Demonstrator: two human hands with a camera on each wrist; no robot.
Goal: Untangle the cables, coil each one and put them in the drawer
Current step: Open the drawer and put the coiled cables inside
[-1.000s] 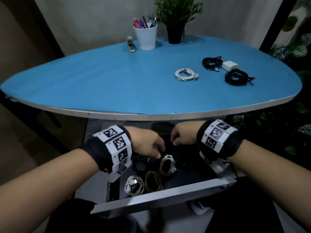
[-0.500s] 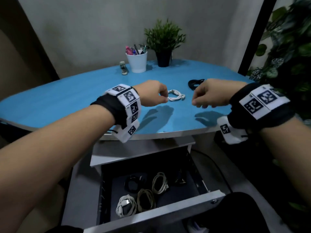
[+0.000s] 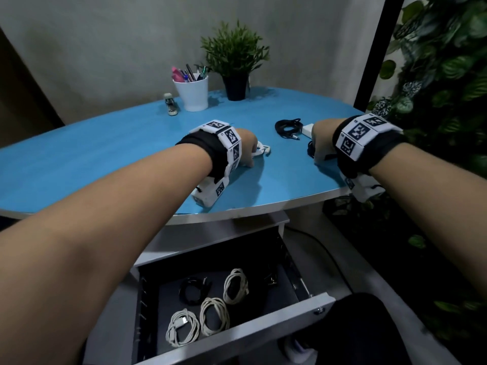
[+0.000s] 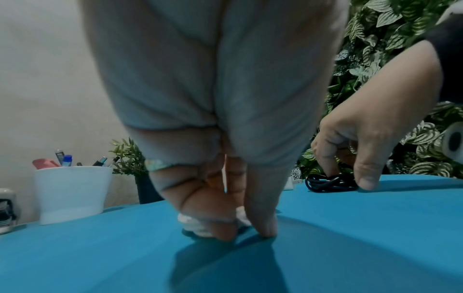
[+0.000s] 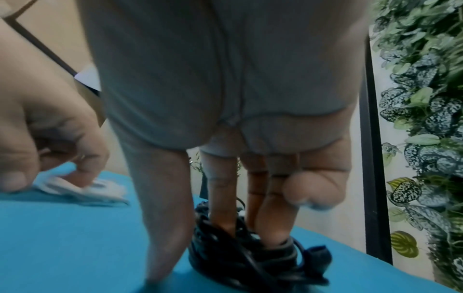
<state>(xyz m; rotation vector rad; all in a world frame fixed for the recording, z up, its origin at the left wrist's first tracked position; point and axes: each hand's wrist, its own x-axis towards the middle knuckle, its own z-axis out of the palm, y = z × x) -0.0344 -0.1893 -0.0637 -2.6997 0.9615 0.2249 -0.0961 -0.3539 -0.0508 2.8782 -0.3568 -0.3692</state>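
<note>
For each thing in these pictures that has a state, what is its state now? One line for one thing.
Drawer: open, four coiled cables inside.
White cable: coiled, on the table, left hand pinching it.
Black cable: coiled, on the table, right hand gripping it.
Second black cable: coiled, on the table, untouched.
White charger: lying on the table.
Pen cup: upright, holding pens.
Potted plant: upright.
</note>
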